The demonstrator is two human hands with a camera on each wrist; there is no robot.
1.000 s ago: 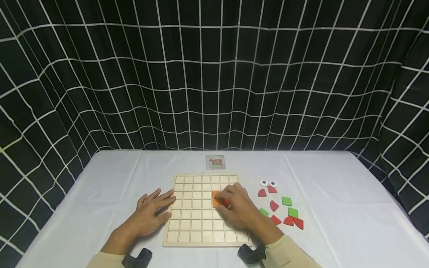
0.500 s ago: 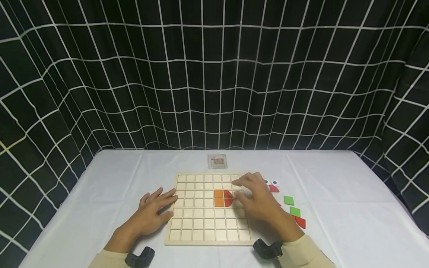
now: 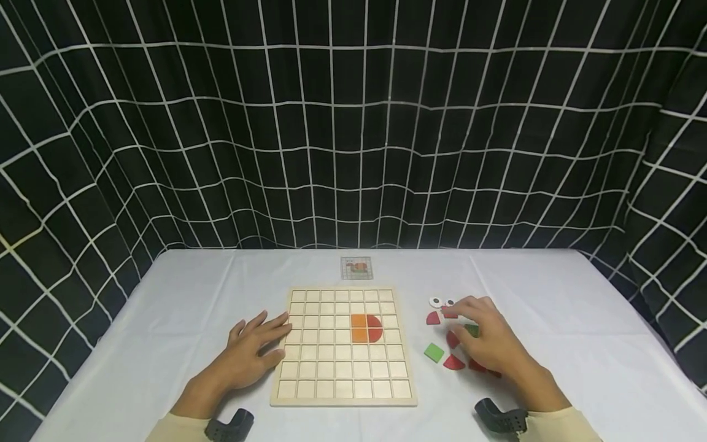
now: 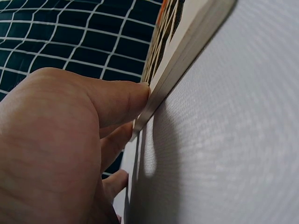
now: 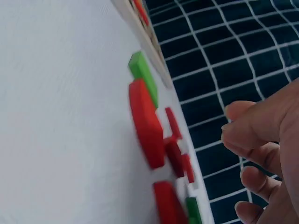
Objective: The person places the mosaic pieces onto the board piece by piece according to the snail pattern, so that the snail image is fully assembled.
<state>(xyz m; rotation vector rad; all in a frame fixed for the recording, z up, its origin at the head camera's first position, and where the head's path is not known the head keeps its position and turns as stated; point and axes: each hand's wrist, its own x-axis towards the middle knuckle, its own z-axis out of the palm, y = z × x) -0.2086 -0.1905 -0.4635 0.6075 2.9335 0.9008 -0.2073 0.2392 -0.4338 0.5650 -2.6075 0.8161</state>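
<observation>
Black gridded cloth (image 3: 345, 126) behind white table (image 3: 558, 313), your left hand (image 3: 251, 355) touching wooden board (image 3: 326, 353), fingers spread, right hand (image 3: 487, 334) over red pieces (image 3: 454, 363) beside board, fingers parted, picture card (image 3: 356, 268) too small to read

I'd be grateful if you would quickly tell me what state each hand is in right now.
Left hand: open, touching the left edge of the wooden board.
Right hand: open, over the loose pieces, nothing visibly held.

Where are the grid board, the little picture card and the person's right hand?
Grid board (image 3: 343, 352), head view: a bare cell near its middle.
Picture card (image 3: 356, 268), head view: its centre.
Right hand (image 3: 488, 334), head view: its back.
</observation>
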